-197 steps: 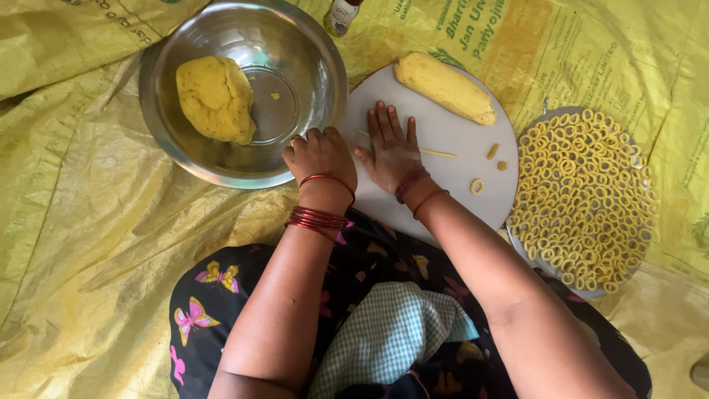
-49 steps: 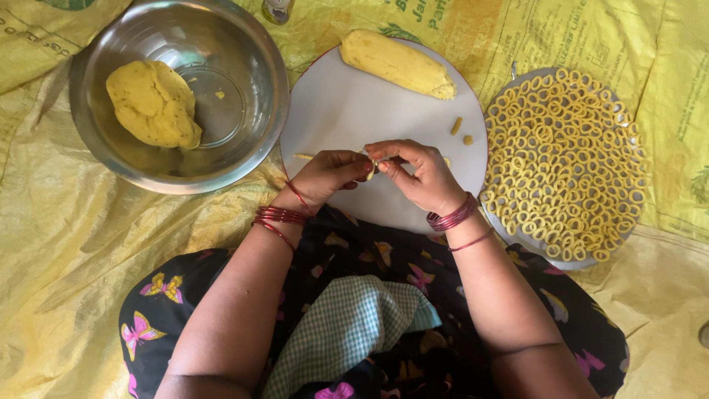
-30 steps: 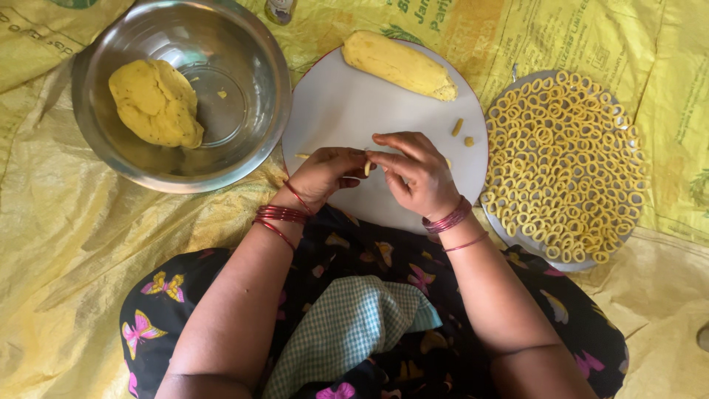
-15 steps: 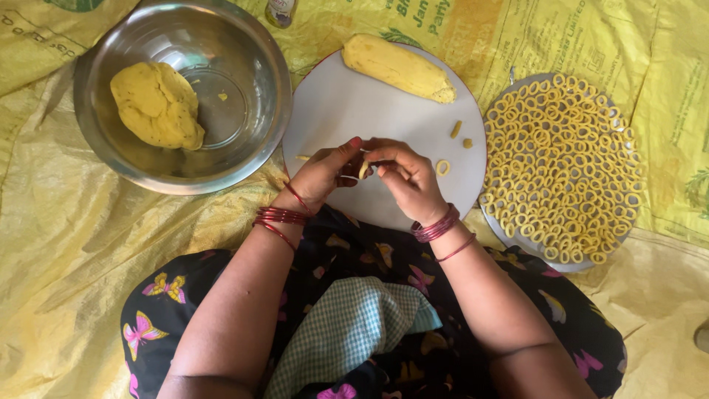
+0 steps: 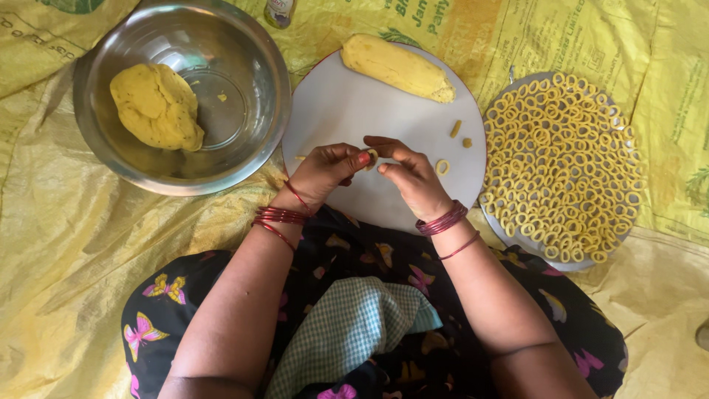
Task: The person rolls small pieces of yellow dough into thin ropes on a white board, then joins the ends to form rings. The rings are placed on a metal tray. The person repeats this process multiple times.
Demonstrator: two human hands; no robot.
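I see both hands meeting over the near part of the round white board (image 5: 347, 111), my landmark here. The left hand (image 5: 325, 171) and the right hand (image 5: 413, 177) have their fingers pinched together on a small dough ring (image 5: 371, 156) held between them, just above the board. One finished ring (image 5: 442, 167) lies on the board just right of the right hand, and two short dough bits (image 5: 456, 128) sit a little farther up. A long dough log (image 5: 399, 66) rests along the board's far edge. Left of the board stands a steel bowl (image 5: 255, 66) holding a dough lump (image 5: 156, 105). Right of the board, touching its edge, a plate (image 5: 509, 236) is packed with dough rings.
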